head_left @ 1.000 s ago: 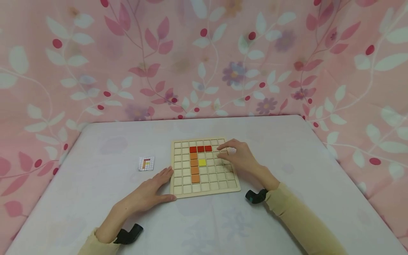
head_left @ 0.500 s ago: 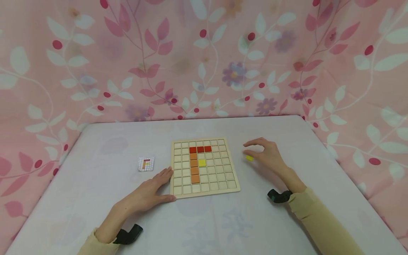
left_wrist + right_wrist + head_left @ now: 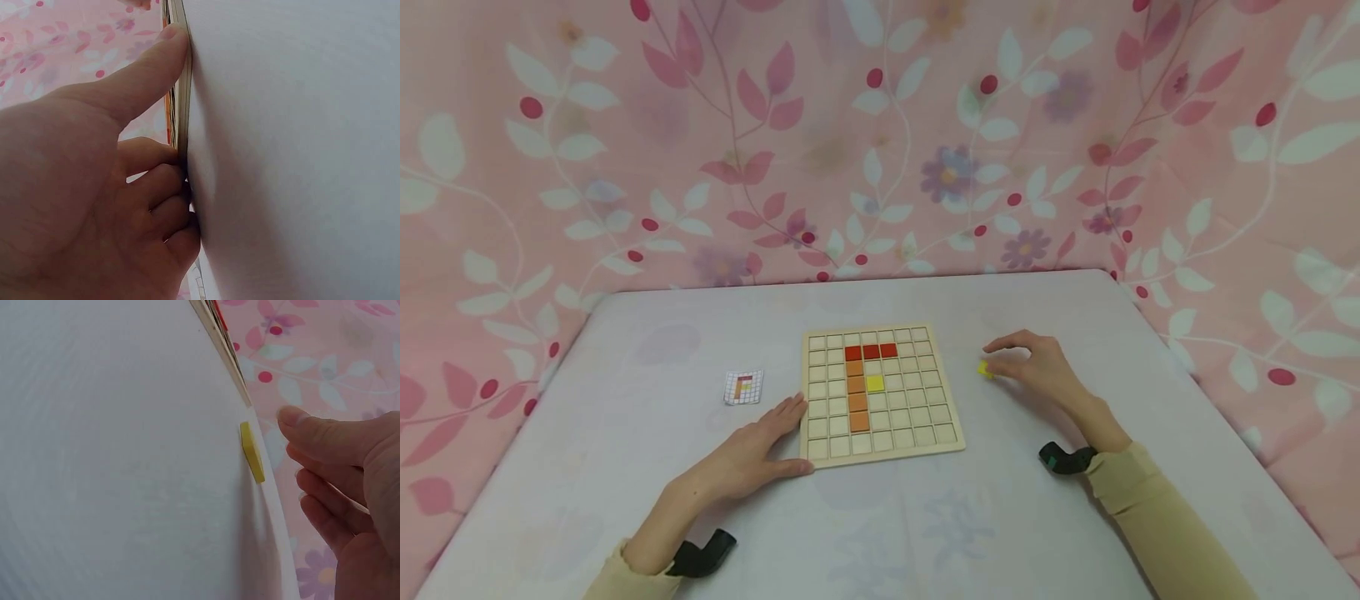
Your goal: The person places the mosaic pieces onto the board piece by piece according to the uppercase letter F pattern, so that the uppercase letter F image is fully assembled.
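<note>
A wooden grid board (image 3: 917,421) lies flat on the table. On it sit red tiles (image 3: 871,352) in a short row, a column of orange tiles (image 3: 857,402) below its left end, and one yellow tile (image 3: 876,383). My left hand (image 3: 741,450) rests at the board's left edge, thumb by the near corner; the left wrist view shows its thumb and fingertips against the board's side. To the right of the board, my right hand (image 3: 1037,367) hovers with loosely bent fingers. Just below its thumb lies a loose yellow tile (image 3: 252,453), apart from the fingertips in the right wrist view.
A small card (image 3: 743,387) printed with a coloured grid pattern lies left of the board. The table (image 3: 880,533) has a white cloth, and a pink floral curtain (image 3: 820,167) stands behind it. Black wrist cameras (image 3: 703,553) sit under both wrists.
My right hand has moved from over the board's right side to the loose yellow tile on the table. The left hand and the board stay where they were.
</note>
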### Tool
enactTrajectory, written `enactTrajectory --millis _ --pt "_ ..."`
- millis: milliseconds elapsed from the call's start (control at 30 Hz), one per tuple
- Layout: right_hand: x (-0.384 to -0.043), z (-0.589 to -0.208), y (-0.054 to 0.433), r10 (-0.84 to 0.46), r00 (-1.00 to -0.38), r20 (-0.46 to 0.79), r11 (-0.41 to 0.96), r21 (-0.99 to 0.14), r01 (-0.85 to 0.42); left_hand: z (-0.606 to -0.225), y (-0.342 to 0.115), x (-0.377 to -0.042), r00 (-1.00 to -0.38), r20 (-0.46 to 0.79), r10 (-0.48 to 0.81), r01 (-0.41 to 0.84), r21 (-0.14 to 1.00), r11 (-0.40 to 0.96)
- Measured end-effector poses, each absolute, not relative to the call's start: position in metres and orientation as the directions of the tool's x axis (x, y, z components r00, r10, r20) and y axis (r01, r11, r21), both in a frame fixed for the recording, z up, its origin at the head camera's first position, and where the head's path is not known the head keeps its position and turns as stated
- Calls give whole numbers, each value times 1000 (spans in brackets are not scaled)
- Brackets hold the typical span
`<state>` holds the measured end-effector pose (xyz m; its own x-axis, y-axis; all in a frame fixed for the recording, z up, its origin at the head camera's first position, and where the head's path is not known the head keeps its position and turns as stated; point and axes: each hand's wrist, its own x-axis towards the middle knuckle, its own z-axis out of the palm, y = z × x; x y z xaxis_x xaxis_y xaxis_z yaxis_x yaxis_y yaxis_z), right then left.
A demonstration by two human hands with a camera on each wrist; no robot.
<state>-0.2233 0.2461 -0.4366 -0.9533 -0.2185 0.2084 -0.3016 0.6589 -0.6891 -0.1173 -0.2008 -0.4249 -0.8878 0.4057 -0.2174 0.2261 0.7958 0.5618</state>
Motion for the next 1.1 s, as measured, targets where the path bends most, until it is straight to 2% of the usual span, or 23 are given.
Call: enactTrajectory --millis 167,367,1100 --pt "-226 -443 251 -262 -952 158 683 -667 -299 -424 -201 -117 -889 -219 402 221 564 796" --pt "-228 -447 254 -307 -934 183 649 -678 -346 -421 -201 -116 -890 -222 399 215 566 796" --pt "-228 -450 256 -302 -920 249 643 -659 -390 -422 -202 -117 -886 -218 410 227 567 792"
